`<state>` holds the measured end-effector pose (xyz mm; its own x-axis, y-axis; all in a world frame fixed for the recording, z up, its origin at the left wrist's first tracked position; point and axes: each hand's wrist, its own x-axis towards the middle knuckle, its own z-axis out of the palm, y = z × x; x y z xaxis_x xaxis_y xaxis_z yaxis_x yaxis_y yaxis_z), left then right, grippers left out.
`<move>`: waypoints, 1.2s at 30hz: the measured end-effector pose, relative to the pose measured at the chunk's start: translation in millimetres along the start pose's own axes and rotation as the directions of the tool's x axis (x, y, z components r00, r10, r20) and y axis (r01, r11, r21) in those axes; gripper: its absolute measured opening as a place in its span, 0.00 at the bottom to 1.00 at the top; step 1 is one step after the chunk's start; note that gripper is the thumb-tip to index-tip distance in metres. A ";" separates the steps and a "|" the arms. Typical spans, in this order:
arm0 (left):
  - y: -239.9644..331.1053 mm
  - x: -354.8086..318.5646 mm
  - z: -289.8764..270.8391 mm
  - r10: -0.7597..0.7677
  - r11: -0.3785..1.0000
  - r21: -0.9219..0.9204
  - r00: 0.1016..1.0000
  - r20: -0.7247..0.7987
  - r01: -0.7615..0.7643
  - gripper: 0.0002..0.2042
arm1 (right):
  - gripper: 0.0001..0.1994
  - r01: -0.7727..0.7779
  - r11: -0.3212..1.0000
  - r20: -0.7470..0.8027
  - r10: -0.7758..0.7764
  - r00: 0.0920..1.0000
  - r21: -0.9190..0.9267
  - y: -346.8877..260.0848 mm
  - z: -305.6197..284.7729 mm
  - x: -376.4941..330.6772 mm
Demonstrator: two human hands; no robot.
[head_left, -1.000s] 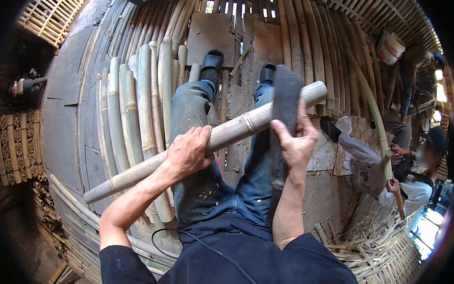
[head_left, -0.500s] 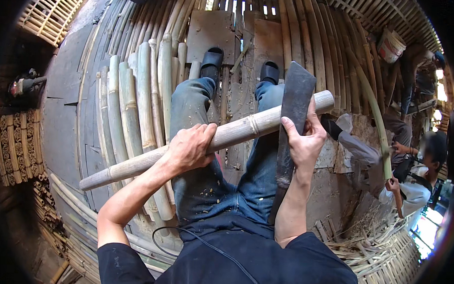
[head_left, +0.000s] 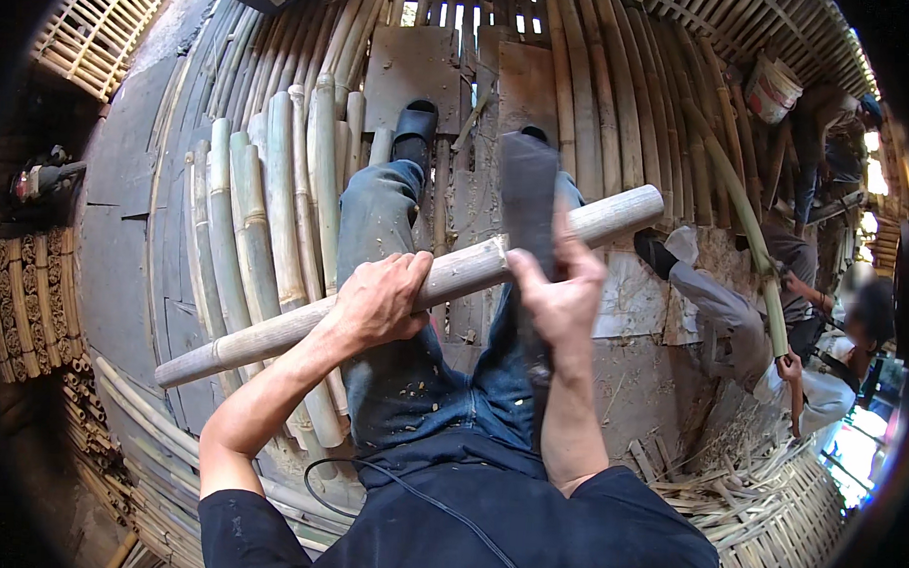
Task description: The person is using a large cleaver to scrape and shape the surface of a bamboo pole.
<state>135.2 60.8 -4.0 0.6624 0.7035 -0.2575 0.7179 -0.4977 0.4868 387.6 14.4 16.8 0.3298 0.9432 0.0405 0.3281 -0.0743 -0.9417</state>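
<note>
A thick, pale bamboo pole (head_left: pixel 465 271) lies slantwise across my thighs, its right end higher in the picture. My left hand (head_left: pixel 382 297) is wrapped around it left of its middle, fingers closed. My right hand (head_left: pixel 564 303) grips a broad, dark machete (head_left: pixel 530 192) by its blade, slightly blurred by motion. The blade crosses the pole just right of a raised joint, and the thumb lies close to that joint. Below, the machete's narrow end runs down along my right forearm.
Several cut bamboo poles (head_left: pixel 251 232) lie left of my legs. Stacked bundles (head_left: pixel 31 299) stand at far left. At right, a seated co-worker (head_left: pixel 811 387) holds a long green bamboo pole (head_left: pixel 747 209). Bamboo strips (head_left: pixel 737 504) fill the lower right. A white bucket (head_left: pixel 774 90) stands at upper right.
My right hand and the machete have moved left along the pole, from near its right end to the joint. My left hand and the pole have barely moved.
</note>
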 end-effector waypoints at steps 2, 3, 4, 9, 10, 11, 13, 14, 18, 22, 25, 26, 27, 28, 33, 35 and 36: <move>-8.3 -2.3 -3.5 -0.009 1.000 -0.007 1.000 0.026 0.009 0.32 | 0.39 0.009 1.000 0.020 -0.009 1.000 -0.009 -3.1 12.7 -10.0; -13.8 -5.4 -5.6 0.001 1.000 -0.013 0.999 0.054 -0.001 0.32 | 0.39 -0.073 0.994 0.049 0.069 0.996 0.081 -0.9 11.0 -10.2; -16.2 -6.3 -6.7 0.011 1.000 -0.018 0.996 0.083 -0.010 0.32 | 0.39 -0.155 0.973 0.084 0.143 0.986 0.169 -0.7 9.3 -9.7; -10.5 -0.3 -7.0 0.034 0.999 -0.020 0.995 0.092 -0.032 0.32 | 0.39 -0.112 0.974 -0.058 0.125 0.990 0.197 18.4 -21.0 3.2; -8.2 -3.3 -6.2 0.025 0.999 -0.022 0.995 0.092 -0.023 0.32 | 0.40 -0.120 0.982 -0.083 0.133 0.988 0.143 16.6 -26.5 5.5; -4.8 -1.5 -5.6 0.031 1.000 -0.002 0.997 0.075 -0.031 0.33 | 0.40 -0.107 0.989 -0.109 0.118 0.987 0.098 13.9 -26.1 4.6; -1.6 2.3 -3.9 0.041 0.999 0.024 0.997 0.060 -0.043 0.33 | 0.41 -0.106 0.994 -0.044 0.105 0.994 -0.021 8.3 -9.0 -6.9; -0.9 4.2 -1.5 0.052 0.998 0.033 0.998 0.047 -0.054 0.33 | 0.40 0.011 0.996 -0.016 -0.012 1.000 -0.086 14.0 5.9 -14.2; 0.7 -0.9 -2.2 0.051 0.996 0.076 0.999 0.020 -0.052 0.28 | 0.36 -0.247 0.965 0.248 0.260 0.933 -0.086 -30.0 26.4 -23.8; 2.1 -1.7 -2.6 0.064 0.995 0.083 0.998 -0.017 -0.063 0.28 | 0.37 -0.164 0.979 -0.038 0.169 0.985 0.124 -4.2 -9.2 -5.4; 7.4 0.2 -0.8 0.080 0.992 0.098 0.996 -0.039 -0.076 0.27 | 0.39 -0.153 0.987 -0.085 0.156 0.984 0.041 2.5 -21.5 -3.2; 9.8 2.9 0.6 0.070 0.993 0.096 0.997 -0.031 -0.067 0.27 | 0.38 -0.147 0.985 -0.048 0.152 0.987 0.093 -3.6 -10.9 -7.3; 9.3 2.5 1.4 0.053 0.994 0.097 0.998 -0.026 -0.050 0.27 | 0.38 -0.122 0.992 0.017 0.122 0.992 -0.027 -11.2 2.3 -14.8; 9.1 1.5 3.5 0.055 0.994 0.100 0.998 -0.023 -0.053 0.27 | 0.38 -0.087 0.986 0.084 0.100 0.991 -0.144 -18.4 12.4 -20.8; 3.1 -9.3 17.5 0.076 0.988 0.141 0.988 -0.135 -0.057 0.29 | 0.37 -0.181 0.981 0.181 0.192 0.965 -0.074 -9.4 15.1 -18.4; 5.2 -7.8 21.6 0.063 0.984 0.172 0.986 -0.152 -0.036 0.29 | 0.36 -0.199 0.973 0.006 0.199 0.980 0.116 -2.8 -6.9 -9.1; 8.0 -9.6 24.6 0.051 0.980 0.200 0.986 -0.161 -0.018 0.29 | 0.35 -0.231 0.969 -0.050 0.236 0.970 0.085 -3.5 -19.7 -5.0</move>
<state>139.9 37.7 -18.2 0.6551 0.7497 -0.0941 0.7340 -0.6020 0.3144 402.2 3.5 26.5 0.4420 0.8815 -0.1659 0.1668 -0.2625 -0.9504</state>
